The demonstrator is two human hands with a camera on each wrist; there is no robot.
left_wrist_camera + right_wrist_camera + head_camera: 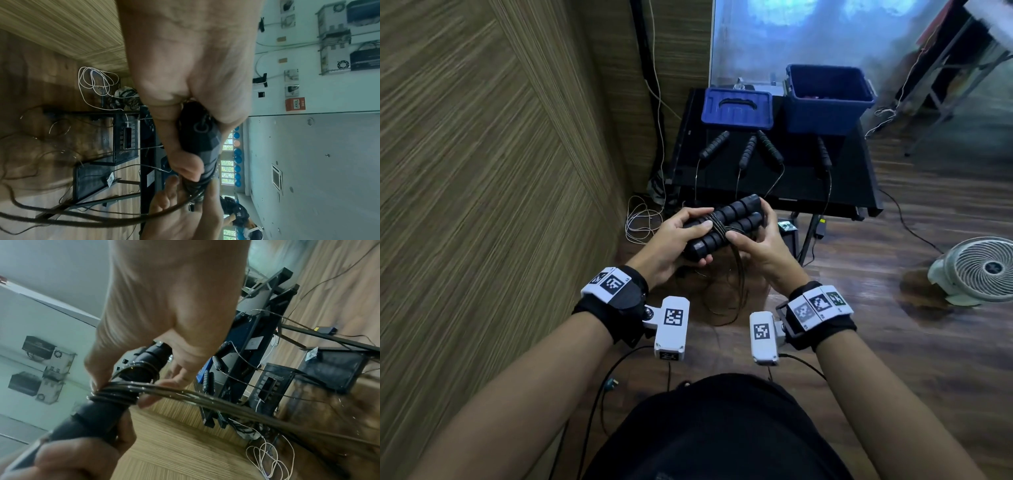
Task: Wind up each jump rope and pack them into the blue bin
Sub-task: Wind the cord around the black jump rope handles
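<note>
I hold a jump rope's two black ribbed handles (726, 222) side by side in front of my body. My left hand (678, 234) grips their near end. My right hand (756, 240) curls round the far end, its thumb beside the cord wraps (719, 224) circling the middle. Loose cord loops (726, 294) hang below toward the floor. The wraps (115, 395) and the handles (152, 358) show in the right wrist view, a handle end (203, 139) in the left wrist view. The blue bin (825, 99) stands open at the black table's far right.
The blue lid (736, 108) lies left of the bin on the black table (774, 192). Several other rope handles (748, 150) lie in front of them, cords trailing over the table's edge. A white fan (979, 270) stands on the floor at right; a wood-panelled wall (500, 171) is at left.
</note>
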